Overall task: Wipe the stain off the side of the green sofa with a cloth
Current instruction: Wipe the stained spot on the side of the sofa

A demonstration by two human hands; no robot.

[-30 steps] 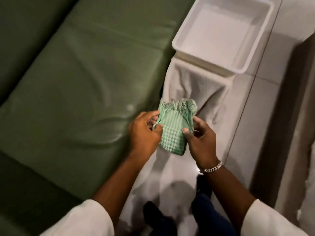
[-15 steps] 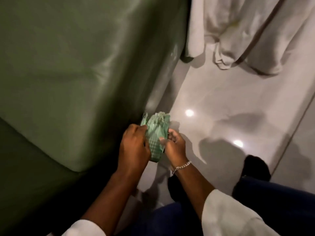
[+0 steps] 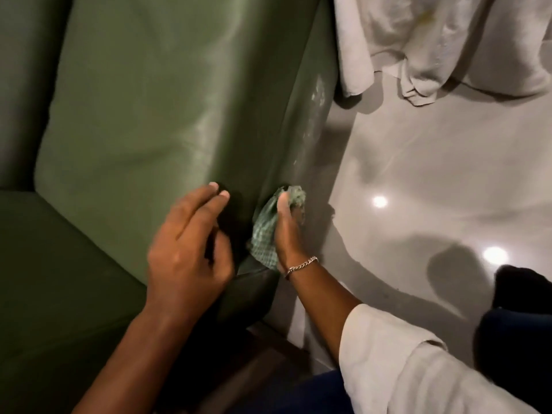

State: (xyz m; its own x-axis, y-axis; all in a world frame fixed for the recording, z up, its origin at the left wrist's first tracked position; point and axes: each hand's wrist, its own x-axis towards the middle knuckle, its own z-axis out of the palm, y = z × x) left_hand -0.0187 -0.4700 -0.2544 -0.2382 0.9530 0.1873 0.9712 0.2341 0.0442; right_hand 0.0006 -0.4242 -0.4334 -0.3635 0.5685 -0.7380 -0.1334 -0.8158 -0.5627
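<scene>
The green sofa [image 3: 143,109] fills the left of the head view, its side panel running down the middle. Pale stain marks [image 3: 319,91] show on that side panel, farther up from my hands. My right hand [image 3: 286,231], with a chain bracelet at the wrist, grips a folded green checked cloth [image 3: 264,234] and presses it against the lower part of the sofa's side. My left hand [image 3: 191,243] rests on the top edge of the sofa cushion with fingers spread and nothing in it.
A white fabric sheet [image 3: 418,46] hangs down to the glossy grey floor [image 3: 418,180] at the upper right. My dark-trousered knee [image 3: 519,309] is at the lower right. Ceiling lights reflect on the floor.
Both hands held the cloth together before. Now my left hand has let go and moved onto the cushion, while my right hand has brought the cloth against the sofa's side.
</scene>
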